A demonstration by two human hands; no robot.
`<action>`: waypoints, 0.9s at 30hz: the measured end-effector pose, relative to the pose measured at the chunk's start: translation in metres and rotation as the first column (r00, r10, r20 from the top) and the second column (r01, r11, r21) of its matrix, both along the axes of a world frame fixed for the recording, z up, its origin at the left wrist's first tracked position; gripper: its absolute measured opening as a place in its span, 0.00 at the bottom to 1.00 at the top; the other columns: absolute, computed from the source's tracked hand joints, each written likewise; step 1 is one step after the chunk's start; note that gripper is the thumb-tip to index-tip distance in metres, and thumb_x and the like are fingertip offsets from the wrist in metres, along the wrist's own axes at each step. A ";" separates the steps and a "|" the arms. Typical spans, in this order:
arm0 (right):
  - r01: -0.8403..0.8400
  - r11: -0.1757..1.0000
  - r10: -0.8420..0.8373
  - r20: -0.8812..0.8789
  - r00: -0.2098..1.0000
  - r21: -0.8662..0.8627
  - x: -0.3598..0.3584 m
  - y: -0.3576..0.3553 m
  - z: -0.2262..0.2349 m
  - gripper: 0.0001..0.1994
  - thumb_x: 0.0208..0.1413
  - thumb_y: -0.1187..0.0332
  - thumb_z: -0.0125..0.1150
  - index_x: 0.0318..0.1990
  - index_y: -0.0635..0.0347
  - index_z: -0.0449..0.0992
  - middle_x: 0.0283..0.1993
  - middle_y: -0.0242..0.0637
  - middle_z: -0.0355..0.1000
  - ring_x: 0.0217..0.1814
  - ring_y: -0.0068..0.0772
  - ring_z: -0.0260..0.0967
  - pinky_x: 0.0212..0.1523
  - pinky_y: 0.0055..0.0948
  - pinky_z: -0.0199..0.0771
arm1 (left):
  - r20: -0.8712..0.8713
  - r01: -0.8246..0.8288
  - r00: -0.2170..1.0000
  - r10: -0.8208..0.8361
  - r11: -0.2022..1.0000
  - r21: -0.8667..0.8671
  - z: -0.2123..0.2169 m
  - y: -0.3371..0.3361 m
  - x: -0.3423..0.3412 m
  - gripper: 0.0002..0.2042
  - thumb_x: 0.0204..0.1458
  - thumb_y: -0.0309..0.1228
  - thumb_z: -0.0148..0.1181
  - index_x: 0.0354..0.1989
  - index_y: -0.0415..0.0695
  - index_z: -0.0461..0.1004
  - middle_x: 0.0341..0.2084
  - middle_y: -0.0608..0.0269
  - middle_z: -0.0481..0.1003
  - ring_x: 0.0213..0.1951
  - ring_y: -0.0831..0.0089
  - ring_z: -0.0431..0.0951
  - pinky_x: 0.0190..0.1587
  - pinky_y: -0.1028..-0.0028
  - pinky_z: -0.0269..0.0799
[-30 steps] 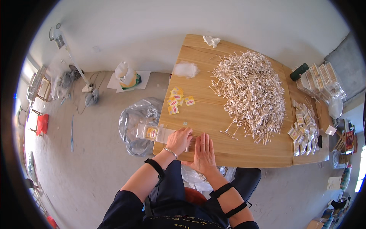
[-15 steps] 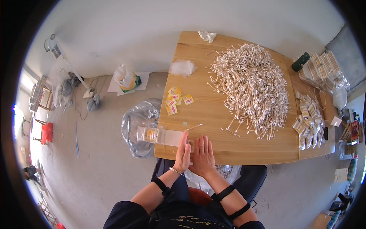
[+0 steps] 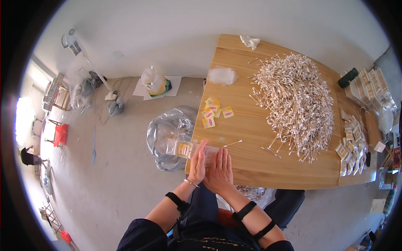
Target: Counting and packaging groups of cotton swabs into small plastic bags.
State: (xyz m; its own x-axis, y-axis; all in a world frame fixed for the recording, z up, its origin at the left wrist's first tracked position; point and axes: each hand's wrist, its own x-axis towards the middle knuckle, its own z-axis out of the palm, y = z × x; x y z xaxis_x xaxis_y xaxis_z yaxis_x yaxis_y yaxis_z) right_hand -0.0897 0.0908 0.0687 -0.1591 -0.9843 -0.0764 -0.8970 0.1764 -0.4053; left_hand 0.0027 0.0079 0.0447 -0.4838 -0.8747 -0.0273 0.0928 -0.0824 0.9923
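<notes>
Head view: left hand [image 3: 197,166] and right hand [image 3: 219,170], fingers flat together, press a clear plastic packet with yellow label [image 3: 189,149] on the wooden table [image 3: 251,138].

Bare wooden table [image 3: 251,134] ahead of hands, yellow packets [image 3: 215,111] left, cotton swab heap [image 3: 295,100] right — one stray swab [image 3: 233,144] between.

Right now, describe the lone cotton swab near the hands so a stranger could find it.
Start at the wooden table with its big heap of cotton swabs. Nearer the left hand and right hand, one single cotton swab lies flat on bare wood. Unlike the heap's stragglers, it lies alone, just beyond the fingertips.
</notes>
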 end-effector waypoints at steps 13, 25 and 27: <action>0.062 0.998 -0.062 0.017 0.998 0.021 0.020 -0.019 -0.006 0.40 0.58 0.50 0.44 0.67 0.78 0.45 0.73 0.63 0.36 0.77 0.59 0.26 0.74 0.48 0.26 | 0.024 0.019 1.000 -0.016 0.990 -0.140 -0.002 -0.009 0.017 0.31 0.66 0.48 0.35 0.66 0.32 0.53 0.68 0.48 0.51 0.71 0.60 0.43 0.71 0.63 0.39; 0.040 0.999 -0.042 0.069 0.997 0.036 0.021 -0.020 -0.006 0.40 0.58 0.52 0.43 0.67 0.78 0.43 0.73 0.64 0.35 0.77 0.60 0.26 0.74 0.50 0.26 | -0.088 0.027 0.996 -0.031 0.999 -0.042 0.001 -0.013 0.017 0.30 0.66 0.48 0.33 0.66 0.32 0.53 0.68 0.48 0.51 0.71 0.60 0.44 0.71 0.64 0.38; 0.076 0.997 -0.077 0.025 0.997 0.008 0.026 -0.022 -0.007 0.39 0.58 0.53 0.44 0.67 0.77 0.45 0.73 0.62 0.36 0.77 0.59 0.27 0.74 0.49 0.27 | -0.084 0.027 0.996 -0.030 0.999 -0.035 0.001 -0.013 0.019 0.31 0.66 0.48 0.34 0.66 0.32 0.53 0.68 0.47 0.51 0.71 0.60 0.44 0.71 0.63 0.38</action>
